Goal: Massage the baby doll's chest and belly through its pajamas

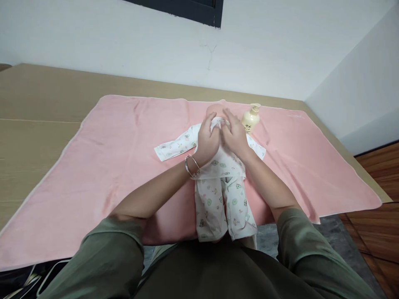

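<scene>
What looks like a baby doll (220, 168) lies on its back, dressed in a white printed top and trousers. Part of its rounded head (215, 109) shows beyond my fingers. Above its chest and neck, my left hand (208, 140) is raised with fingers outstretched and a bangle at the wrist. Facing it is my right hand (235, 136), fingers also stretched out, the two palms turned toward each other. Nothing shows in either hand, though the space between the palms is partly hidden. A cream pump bottle (250, 119) stands upright just beyond my right hand.
Under the doll a pink blanket (124, 166) covers much of the wooden table (40, 104), with creases on the right. A white wall (140, 45) rises behind the table. Wood-grain furniture (377, 228) stands at the right, and dark items (21, 282) lie low at the left.
</scene>
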Demonstrator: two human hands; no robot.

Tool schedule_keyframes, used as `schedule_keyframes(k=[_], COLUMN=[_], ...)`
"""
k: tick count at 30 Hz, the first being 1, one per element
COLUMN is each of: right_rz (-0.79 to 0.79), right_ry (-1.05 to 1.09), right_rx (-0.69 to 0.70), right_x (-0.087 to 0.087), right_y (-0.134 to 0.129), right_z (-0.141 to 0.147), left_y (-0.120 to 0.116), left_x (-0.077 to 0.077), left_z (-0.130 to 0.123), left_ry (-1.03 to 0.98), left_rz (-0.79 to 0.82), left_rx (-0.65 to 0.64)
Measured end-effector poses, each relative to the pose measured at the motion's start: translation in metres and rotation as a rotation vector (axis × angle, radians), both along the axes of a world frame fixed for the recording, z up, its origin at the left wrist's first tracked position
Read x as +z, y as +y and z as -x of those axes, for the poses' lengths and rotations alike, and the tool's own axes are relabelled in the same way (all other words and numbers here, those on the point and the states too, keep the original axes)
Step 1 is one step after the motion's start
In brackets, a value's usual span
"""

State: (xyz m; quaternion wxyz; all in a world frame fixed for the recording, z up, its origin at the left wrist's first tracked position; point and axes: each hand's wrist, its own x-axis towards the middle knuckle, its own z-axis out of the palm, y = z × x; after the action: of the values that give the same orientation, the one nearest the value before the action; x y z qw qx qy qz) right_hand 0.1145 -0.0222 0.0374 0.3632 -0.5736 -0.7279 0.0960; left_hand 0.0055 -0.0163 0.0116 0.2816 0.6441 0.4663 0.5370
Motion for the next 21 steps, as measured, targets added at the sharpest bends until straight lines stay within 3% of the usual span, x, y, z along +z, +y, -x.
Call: schedule_keyframes(k=[4,8,11,13,18,21], right_rz=[0.034,0.073,0.151,0.146,0.103,0.175], right_ry=[-0.146,-0.225,-0.268,-0.348,-0.421,-0.323], right_rx=[0.140,0.099,-0.063,-0.101,0.127,0.116], right_x=[-0.018,-0.030,-0.032,-0.033,-0.034,-0.032], right_y=[0.006,0.021,0.020,0.010,-0.004,0.013], right_z=[0.007,-0.001,-0.006,-0.001,0.008,-0.005], left_y=[0.028,0.037,0.036,0.035,0.039,0.037], left_x=[-0.023,-0.039,-0.043,-0.044,-0.046,-0.047], left_z=[0.015,0.016,0.015,0.015,0.018,0.018], left_ry=[0.184,0.300,0.338,0.352,0.377,0.399], left_rz=[-0.059,-0.086,-0.089,-0.071,-0.040,-0.055], left_rx=[0.040,0.031,0.066,0.075,0.067,0.059])
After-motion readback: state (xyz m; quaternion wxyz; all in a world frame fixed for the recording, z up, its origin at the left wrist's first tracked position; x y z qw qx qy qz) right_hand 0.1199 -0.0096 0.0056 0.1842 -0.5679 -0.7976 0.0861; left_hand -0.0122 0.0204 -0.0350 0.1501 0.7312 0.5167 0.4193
